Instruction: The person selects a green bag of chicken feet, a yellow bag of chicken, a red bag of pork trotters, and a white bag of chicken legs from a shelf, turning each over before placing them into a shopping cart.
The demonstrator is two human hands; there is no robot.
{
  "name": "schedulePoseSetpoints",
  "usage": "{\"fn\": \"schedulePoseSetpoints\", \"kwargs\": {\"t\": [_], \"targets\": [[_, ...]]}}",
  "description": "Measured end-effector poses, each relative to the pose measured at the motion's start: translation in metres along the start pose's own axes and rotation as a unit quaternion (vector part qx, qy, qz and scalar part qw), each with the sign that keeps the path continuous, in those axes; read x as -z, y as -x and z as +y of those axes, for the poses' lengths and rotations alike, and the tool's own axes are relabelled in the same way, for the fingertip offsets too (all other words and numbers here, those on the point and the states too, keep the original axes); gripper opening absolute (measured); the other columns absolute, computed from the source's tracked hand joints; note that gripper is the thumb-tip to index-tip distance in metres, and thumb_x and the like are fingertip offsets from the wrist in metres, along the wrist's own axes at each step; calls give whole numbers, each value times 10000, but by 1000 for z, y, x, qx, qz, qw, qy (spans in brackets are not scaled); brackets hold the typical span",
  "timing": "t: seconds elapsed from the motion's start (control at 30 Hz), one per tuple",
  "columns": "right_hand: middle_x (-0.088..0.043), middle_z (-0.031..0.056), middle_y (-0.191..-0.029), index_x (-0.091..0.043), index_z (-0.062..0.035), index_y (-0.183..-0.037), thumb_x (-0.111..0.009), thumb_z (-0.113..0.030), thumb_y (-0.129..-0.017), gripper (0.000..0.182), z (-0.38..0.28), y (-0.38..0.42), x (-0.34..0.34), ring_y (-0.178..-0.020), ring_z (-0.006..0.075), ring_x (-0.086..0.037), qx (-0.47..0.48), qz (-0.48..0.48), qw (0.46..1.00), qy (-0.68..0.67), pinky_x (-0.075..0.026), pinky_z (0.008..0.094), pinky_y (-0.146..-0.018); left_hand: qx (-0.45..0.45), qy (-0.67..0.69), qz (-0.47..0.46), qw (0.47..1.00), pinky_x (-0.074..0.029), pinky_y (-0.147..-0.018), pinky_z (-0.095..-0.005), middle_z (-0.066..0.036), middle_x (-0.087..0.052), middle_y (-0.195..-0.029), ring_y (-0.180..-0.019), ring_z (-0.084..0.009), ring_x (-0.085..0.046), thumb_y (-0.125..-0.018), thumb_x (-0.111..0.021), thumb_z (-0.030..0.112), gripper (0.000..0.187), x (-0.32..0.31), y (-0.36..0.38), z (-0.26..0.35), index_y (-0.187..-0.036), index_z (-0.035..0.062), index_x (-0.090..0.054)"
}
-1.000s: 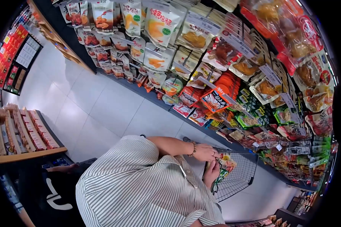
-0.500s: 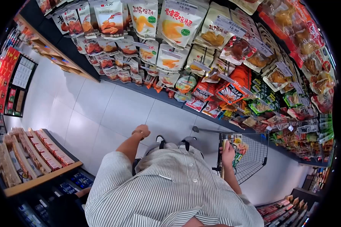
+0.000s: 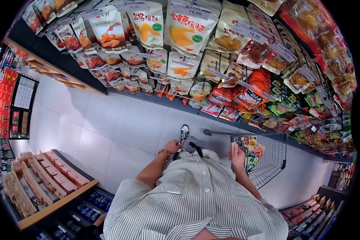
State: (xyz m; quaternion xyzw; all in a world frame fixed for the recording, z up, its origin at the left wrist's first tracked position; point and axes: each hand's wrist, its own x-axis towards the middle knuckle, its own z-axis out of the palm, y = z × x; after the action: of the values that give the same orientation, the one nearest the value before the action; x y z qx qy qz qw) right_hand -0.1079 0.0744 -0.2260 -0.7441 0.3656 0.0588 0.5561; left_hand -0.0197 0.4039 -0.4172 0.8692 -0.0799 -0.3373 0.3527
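Note:
My left hand [image 3: 173,147], with a bracelet at the wrist, hangs in front of my body near my shoe [image 3: 184,134]. Its fingers are curled in and no object shows in them. On the right, my right hand [image 3: 238,157] is wrapped round the handle [image 3: 233,140] of a wire shopping cart [image 3: 273,154]. Colourful packets [image 3: 253,150] lie inside the cart, just beyond that hand.
A shelf edge [image 3: 148,97] runs across in front of me, below hanging food packs [image 3: 187,30]. Boxed goods [image 3: 62,170] stand on a wood-edged display [image 3: 60,203] at lower left, beside another person's arm [image 3: 101,219]. Pale tiles [image 3: 104,116] cover the floor.
My left hand has swung right, closer to my body. The shoe has come forward into view. My right hand stays on the cart handle, and the shelves have shifted slightly in view.

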Motion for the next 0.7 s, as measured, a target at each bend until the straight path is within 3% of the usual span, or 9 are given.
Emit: {"fn": "schedulePoseSetpoints", "kwargs": {"t": [0.13, 0.2, 0.33, 0.4, 0.5, 0.57, 0.7], "targets": [[-630, 48, -757, -636, 8, -998, -432, -455, -1003, 506, -18, -6, -17, -573, 91, -535, 13, -31, 999, -30, -441, 240, -505, 10, 46, 26, 999, -518, -832, -387, -176, -693, -1028, -954, -317, -664, -867, -650, 324, 393, 60, -26, 52, -1116, 20, -656], [-642, 49, -760, -644, 4, -999, -447, -438, -1001, 484, -21, -10, -24, -564, 89, -530, 8, -38, 999, -28, -440, 240, -504, -48, 70, 96, 992, -522, -778, -413, -182, -685, -980, -869, -351, -660, -848, -648, 338, 377, 83, -44, 70, -1087, 47, -670], [-630, 37, -755, -646, 3, -1004, -449, -427, -1002, 473, -34, -17, -39, -579, 88, -528, -38, -53, 995, -80, -437, 243, -502, -168, 36, 161, 972, -528, -775, -361, -148, -687, -1031, -872, -281, -675, -865, -668, 238, 343, 152, -56, 167, -1147, 44, -644], [-621, 30, -762, -647, -1, -1005, -457, -420, -1002, 460, -37, -21, -48, -585, 80, -520, -29, -66, 991, -115, -421, 238, -502, -269, 74, 210, 937, -523, -783, -353, -134, -678, -1033, -880, -255, -669, -857, -683, 197, 388, 175, -62, 213, -1204, 44, -603], [-582, 11, -668, -658, -5, -871, -489, -393, -995, 441, -41, -20, -63, -554, 70, -479, -6, -19, 996, -85, -381, 242, -497, -302, 104, 225, 921, -517, -789, -335, -120, -674, -991, -886, -227, -657, -845, -695, 158, 462, 209, -69, 269, -1268, 44, -548], [-532, 17, -565, -635, 6, -745, -526, -364, -981, 452, -33, -28, -69, -527, 93, -465, 19, 28, 999, -37, -369, 272, -493, -337, 121, 248, 900, -515, -784, -319, -138, -642, -1058, -867, -209, -646, -843, -693, 135, 516, 237, -70, 310, -1306, 20, -497], [-574, 92, -590, -645, 30, -788, -555, -358, -961, 434, -37, -27, -85, -542, 136, -525, 81, 97, 991, 35, -419, 323, -520, -398, 119, 293, 861, -519, -796, -325, -185, -562, -1226, -881, -222, -642, -840, -690, 122, 611, 266, -101, 342, -1366, -20, -414]]}}
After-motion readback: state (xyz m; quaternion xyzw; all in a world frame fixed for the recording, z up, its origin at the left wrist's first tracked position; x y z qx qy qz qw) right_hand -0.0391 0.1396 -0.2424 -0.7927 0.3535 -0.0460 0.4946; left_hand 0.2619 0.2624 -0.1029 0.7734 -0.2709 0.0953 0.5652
